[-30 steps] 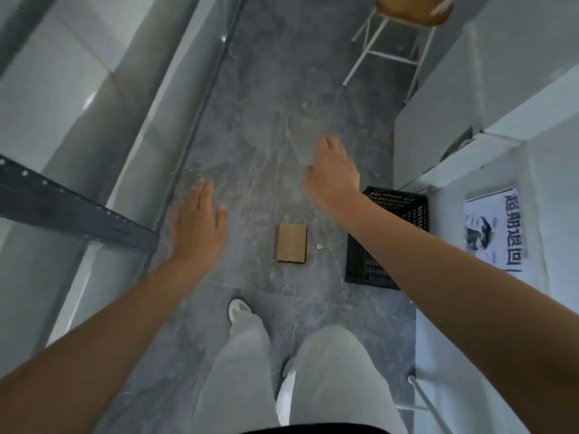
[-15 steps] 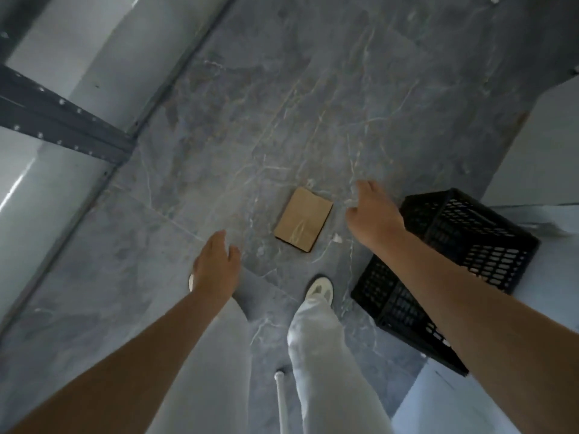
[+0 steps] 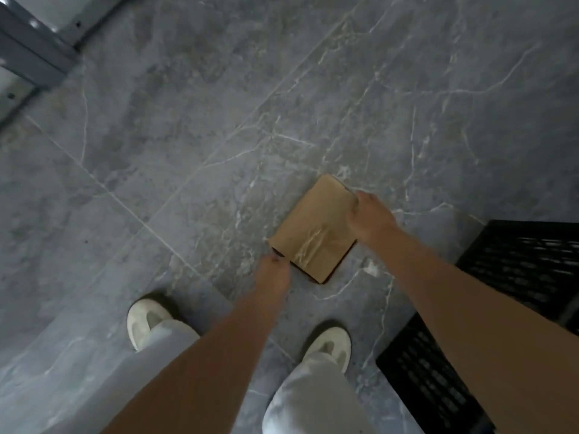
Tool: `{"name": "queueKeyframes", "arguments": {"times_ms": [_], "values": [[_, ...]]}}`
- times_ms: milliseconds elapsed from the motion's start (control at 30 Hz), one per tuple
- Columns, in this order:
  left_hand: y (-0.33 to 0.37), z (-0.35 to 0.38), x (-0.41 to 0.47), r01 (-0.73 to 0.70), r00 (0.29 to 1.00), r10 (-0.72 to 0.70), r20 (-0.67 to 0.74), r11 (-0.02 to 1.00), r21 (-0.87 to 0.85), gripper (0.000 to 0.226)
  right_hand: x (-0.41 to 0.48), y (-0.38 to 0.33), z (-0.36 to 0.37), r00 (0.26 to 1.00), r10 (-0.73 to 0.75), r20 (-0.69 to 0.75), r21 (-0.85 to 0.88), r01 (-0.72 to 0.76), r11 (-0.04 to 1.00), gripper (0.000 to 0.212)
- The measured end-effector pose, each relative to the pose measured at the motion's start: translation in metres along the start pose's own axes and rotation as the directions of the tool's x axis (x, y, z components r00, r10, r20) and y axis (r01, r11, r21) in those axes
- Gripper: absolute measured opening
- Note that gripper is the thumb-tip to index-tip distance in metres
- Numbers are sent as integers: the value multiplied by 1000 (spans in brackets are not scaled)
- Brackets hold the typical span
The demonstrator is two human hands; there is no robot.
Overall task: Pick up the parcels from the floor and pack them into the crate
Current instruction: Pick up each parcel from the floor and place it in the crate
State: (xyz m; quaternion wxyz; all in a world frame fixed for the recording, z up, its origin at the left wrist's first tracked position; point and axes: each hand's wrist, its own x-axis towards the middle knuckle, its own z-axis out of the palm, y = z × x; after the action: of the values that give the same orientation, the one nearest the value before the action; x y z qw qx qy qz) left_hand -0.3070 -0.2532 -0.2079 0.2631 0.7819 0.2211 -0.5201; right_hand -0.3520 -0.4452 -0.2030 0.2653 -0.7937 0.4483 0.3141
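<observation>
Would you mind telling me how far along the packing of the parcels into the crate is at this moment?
Early on. Nothing visibly packed: only part of the black crate shows and its inside cannot be seen. In hand: the one brown parcel in view lies on the grey floor, with the right hand on its far edge and the left hand at its near corner. Left: lifting it and placing it in the crate.

Parcel (image 3: 313,227): on the floor (image 3: 188,120), ahead of both shoes.
Crate (image 3: 501,308): right of parcel.
Hands: left hand (image 3: 272,275) at near corner, right hand (image 3: 371,219) at right edge.
</observation>
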Motion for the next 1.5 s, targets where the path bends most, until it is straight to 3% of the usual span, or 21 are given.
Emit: {"name": "queueKeyframes", "arguments": {"times_ms": [67, 167, 300, 367, 533, 733, 800, 867, 933, 1000, 1133, 1267, 1367, 1500], "values": [[-1, 17, 19, 20, 999, -23, -26, 994, -108, 28, 23, 2, 19, 1000, -21, 11, -8, 21, 1000, 62], [-2, 23, 31, -61, 994, 50, -95, 991, -117, 35, 34, -2, 31, 993, -81, -86, -21, 79, 997, 66], [12, -18, 6, -84, 993, 65, -100, 975, -205, 42, 9, -38, 9, 995, -75, -62, 209, 86, 974, 61], [28, -57, -15, -121, 980, 83, -179, 970, -213, 46, -13, -71, -15, 995, -98, -32, 299, 103, 949, 60], [77, -175, -103, -237, 926, 176, -333, 959, -153, 33, -89, -184, -95, 998, -50, -44, 467, 64, 882, 67], [111, -345, -246, -388, 886, 242, -396, 855, -345, 29, -237, -294, -223, 991, -112, -79, 540, 137, 830, 48], [121, -393, -304, -419, 886, 244, -395, 784, -457, 28, -294, -323, -263, 986, -117, -116, 631, 164, 758, 52], [129, -434, -362, -465, 877, 238, -418, 643, -608, 26, -345, -352, -300, 983, -107, -149, 744, 183, 643, 53], [126, -471, -415, -512, 857, 247, -452, 500, -699, 26, -390, -375, -331, 989, -109, -100, 869, 140, 474, 44], [112, -503, -461, -565, 825, 247, -509, 378, -733, 24, -432, -393, -353, 978, -195, -74, 892, 152, 426, 32], [64, -552, -551, -687, 725, 193, -661, 257, -679, 14, -516, -422, -369, 904, -420, -83, 861, 278, 427, 18], [-6, -574, -627, -747, 665, 160, -730, 127, -653, 10, -595, -429, -368, 774, -631, -57, 861, 358, 362, 4], [-62, -574, -668, -784, 621, 172, -765, 124, -609, 18, -644, -439, -365, 658, -753, -2, 883, 354, 307, 24], [-136, -575, -716, -830, 557, 84, -826, 33, -556, 20, -706, -464, -340, 487, -861, 147, 866, 357, 350, 33]]}}
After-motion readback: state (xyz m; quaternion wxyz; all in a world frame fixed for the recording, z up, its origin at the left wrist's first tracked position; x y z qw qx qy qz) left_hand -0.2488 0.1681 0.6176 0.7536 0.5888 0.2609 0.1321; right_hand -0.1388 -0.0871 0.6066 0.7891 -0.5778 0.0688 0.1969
